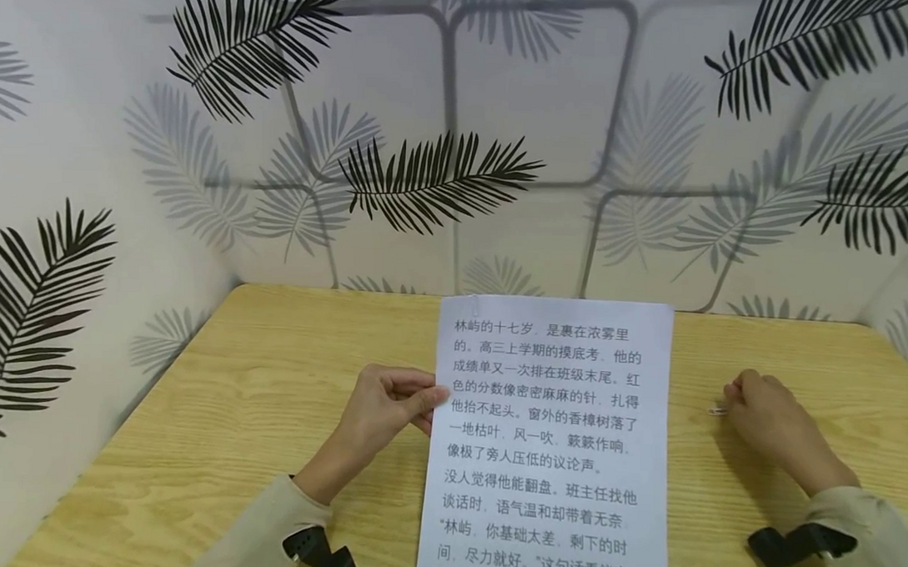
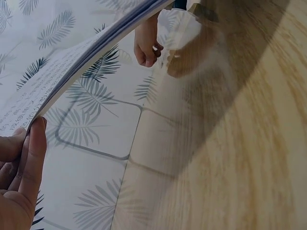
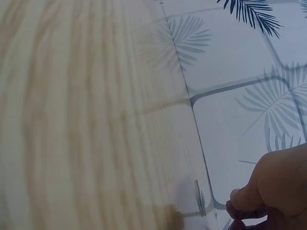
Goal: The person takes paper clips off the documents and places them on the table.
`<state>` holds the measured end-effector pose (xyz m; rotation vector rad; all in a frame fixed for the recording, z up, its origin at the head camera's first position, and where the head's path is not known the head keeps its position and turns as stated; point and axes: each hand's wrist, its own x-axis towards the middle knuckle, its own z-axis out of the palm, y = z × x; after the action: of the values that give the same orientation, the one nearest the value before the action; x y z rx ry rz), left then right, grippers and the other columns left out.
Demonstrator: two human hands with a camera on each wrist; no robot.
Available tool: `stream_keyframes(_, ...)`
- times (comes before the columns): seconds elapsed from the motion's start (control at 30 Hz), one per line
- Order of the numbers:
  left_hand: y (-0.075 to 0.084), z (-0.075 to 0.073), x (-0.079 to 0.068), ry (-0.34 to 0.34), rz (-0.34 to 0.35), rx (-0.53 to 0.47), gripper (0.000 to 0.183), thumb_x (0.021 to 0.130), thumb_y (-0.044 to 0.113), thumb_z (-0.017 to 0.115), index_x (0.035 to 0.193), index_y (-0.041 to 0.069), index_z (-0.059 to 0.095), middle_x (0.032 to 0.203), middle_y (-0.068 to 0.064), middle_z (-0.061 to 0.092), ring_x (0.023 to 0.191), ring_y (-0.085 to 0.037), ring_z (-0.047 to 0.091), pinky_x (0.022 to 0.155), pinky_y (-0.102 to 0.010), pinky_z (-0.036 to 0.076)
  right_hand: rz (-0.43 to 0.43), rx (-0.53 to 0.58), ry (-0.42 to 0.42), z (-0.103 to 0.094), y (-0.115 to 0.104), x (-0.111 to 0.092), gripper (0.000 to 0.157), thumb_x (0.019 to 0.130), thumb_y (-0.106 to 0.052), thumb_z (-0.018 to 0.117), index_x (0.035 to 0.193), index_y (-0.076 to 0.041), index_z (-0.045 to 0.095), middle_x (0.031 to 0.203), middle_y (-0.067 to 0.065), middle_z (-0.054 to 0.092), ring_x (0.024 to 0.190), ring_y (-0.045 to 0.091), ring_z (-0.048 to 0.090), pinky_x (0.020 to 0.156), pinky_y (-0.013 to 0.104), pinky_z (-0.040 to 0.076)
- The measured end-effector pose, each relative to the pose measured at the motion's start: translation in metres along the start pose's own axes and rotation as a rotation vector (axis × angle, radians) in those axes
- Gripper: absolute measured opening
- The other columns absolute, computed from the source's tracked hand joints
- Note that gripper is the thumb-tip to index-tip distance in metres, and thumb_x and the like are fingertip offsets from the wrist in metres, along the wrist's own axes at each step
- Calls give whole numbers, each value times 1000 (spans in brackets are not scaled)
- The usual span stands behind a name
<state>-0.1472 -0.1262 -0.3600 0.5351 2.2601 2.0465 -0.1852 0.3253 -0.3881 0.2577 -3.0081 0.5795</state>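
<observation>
A thick stack of printed paper (image 1: 555,387) stands tilted up toward the head camera, its edge showing several sheets in the left wrist view. My left hand (image 1: 393,402) pinches its left edge between thumb and fingers. At the stack's top left sits a small paper clip (image 1: 476,305). My right hand (image 1: 775,420) is low over the table at the right, fingers curled, beside metal paper clips (image 1: 717,409). In the right wrist view a paper clip (image 3: 199,197) lies just left of the thumb. The frame's edge cuts off the right fingertips, so whether they pinch a clip is unclear.
The wooden table (image 1: 255,393) has a glossy top that reflects the wall. Leaf-patterned wall covering (image 1: 528,94) rises behind it and on the left. Black straps with camera mounts (image 1: 320,552) sit on both wrists.
</observation>
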Motion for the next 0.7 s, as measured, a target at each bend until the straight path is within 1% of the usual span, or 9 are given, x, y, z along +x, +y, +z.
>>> stream_keyframes(0.17,0,0,-1,4,-3,-3,19,88,-3,67,100,-18,66,86,-28,69,56,-14,67,58,-34,61,-1,-2,3,1,-4,2,22,99,-6,43,92,13,50,81,25,55,68,28,48,56,34,40)
stream_keyframes(0.3,1,1,0,1,-1,-7,19,88,-3,67,100,-18,66,86,-28,69,56,-14,67,58,-35,62,15,4,10,-1,-6,2,24,100,-9,43,95,13,49,80,23,55,66,26,48,53,32,39)
stream_keyframes(0.43,1,2,1,3,-7,-4,19,88,-3,67,100,-17,67,85,-28,69,55,-15,67,58,-36,61,26,31,6,-6,-12,1,30,103,-14,41,100,15,48,78,20,54,62,22,46,49,30,37)
stream_keyframes(0.57,0,3,1,5,-14,-4,19,88,-2,67,100,-17,67,85,-28,70,55,-15,67,58,-35,61,14,50,40,-12,-23,0,32,104,-16,39,100,14,48,74,16,52,57,20,45,46,30,36)
stream_keyframes(0.7,-2,2,1,9,-13,-12,19,88,-3,67,100,-17,67,86,-28,69,56,-15,67,58,-35,62,-20,66,94,-20,-36,2,29,104,-15,40,99,12,49,76,15,52,58,20,45,46,30,37)
